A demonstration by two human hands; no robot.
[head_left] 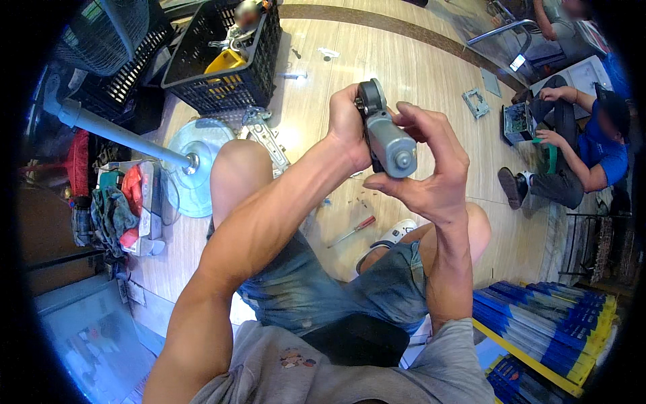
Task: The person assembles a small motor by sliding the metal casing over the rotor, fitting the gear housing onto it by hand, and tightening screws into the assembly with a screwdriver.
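Observed, by size: a pale tiled floor (pixel 491 161) underlies the work area; a black crate (pixel 202 94) stands beyond and to the left, and a round pale-blue base (pixel 188 195) lies nearer on that same side. A metal bracket (pixel 266 141) rests on the floor, left of the raised forearms. The item in hand, a grey motor unit (pixel 390 135), is held up between both hands, clear of the floor. Its long axis runs from the dark round housing (pixel 371 94) at the far end toward the person, slanting slightly right, with the domed end cap (pixel 404 159) facing up toward the head. The left hand (pixel 348 128) is the nearer of the two: it lies directly along the unit's left flank, its fingers wrapped about the housing end, and appears to carry the load. The right hand (pixel 434 165) stands to the right in an open C, thumb below the cap and fingertips beside the body, so the unit lies to the left of its palm, with a visible gap; whether those tips bear on the metal cannot be determined. Below, on the floor, lies a screwdriver (pixel 352 231), its handle pointing away and right. Small loose pieces (pixel 364 203) near it are too small to identify.
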